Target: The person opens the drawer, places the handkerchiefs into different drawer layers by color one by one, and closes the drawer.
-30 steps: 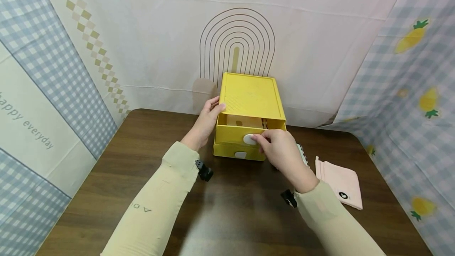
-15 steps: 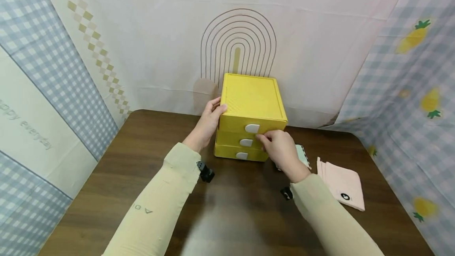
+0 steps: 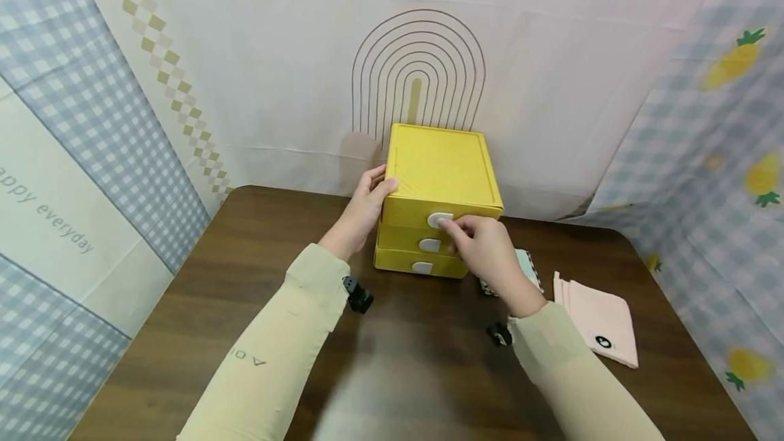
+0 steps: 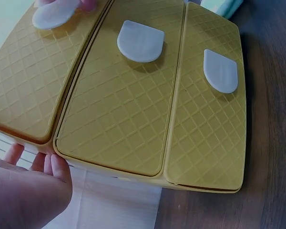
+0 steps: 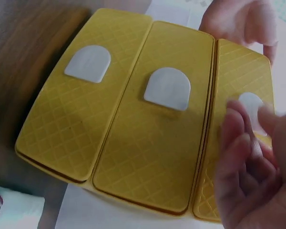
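Observation:
A yellow three-drawer storage box [image 3: 437, 162] stands at the back of the table, its drawers pushed in. Each drawer front carries a white rounded handle, including the middle handle [image 4: 141, 42] and the bottom handle [image 5: 88, 64]. My left hand [image 3: 361, 206] rests against the box's left side, thumb at the top front edge and fingertips on the side wall. With thumb and bent fingers, my right hand [image 3: 486, 247] pinches the top drawer's handle [image 5: 251, 106]. In the left wrist view, the right fingertips show at that handle's edge.
A folded pink cloth [image 3: 606, 318] lies on the brown wooden table [image 3: 392, 373] to the right. Between it and the box is a flat mint-coloured item [image 3: 528, 265] with a checkered edge, partly behind the right hand. A printed curtain [image 3: 294, 73] hangs close behind the box.
The top drawer, pulled out a second ago, has slid in flush. My right hand left its handle, hovered beside the fronts, then came back to it. The left hand has stayed on the box.

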Action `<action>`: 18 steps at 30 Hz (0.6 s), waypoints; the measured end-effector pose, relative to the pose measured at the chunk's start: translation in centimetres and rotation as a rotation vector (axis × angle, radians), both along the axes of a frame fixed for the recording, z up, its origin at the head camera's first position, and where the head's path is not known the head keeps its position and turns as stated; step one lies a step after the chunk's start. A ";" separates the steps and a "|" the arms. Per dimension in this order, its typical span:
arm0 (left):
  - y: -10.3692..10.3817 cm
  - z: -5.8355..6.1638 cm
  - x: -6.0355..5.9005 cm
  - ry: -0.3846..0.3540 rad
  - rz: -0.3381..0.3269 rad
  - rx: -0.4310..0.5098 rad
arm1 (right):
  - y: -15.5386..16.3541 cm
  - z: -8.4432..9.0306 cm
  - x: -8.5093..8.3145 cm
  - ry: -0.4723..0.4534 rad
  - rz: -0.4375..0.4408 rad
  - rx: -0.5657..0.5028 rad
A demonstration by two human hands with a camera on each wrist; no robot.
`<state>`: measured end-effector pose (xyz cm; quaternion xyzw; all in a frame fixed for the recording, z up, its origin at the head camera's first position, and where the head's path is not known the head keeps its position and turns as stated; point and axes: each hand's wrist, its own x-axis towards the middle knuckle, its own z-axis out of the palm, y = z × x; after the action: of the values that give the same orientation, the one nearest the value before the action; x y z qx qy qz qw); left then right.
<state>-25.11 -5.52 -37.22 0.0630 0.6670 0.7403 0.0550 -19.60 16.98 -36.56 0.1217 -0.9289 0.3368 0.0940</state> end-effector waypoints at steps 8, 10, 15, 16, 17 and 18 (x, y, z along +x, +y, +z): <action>-0.2 0.3 0.1 -0.001 0.018 0.002 | -0.9 1.0 0.0 0.023 -0.075 -0.003; -0.2 0.3 0.2 0.006 0.030 0.005 | -1.0 1.1 0.0 0.011 -0.078 -0.006; 0.1 0.2 0.5 0.010 0.025 -0.015 | -0.5 0.8 0.3 -0.042 -0.082 -0.019; 0.2 0.1 0.5 0.010 0.023 -0.023 | -0.4 0.6 0.4 -0.050 -0.080 -0.019; 0.2 0.1 0.6 0.012 0.023 -0.031 | -0.3 0.5 0.5 -0.056 -0.079 -0.019; 0.3 0.1 0.6 0.015 0.024 -0.036 | -0.2 0.3 0.6 -0.061 -0.077 -0.019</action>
<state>-24.50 -5.20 -37.14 0.0595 0.6813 0.7283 0.0421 -19.04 16.81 -36.29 0.0746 -0.9321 0.3455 0.0798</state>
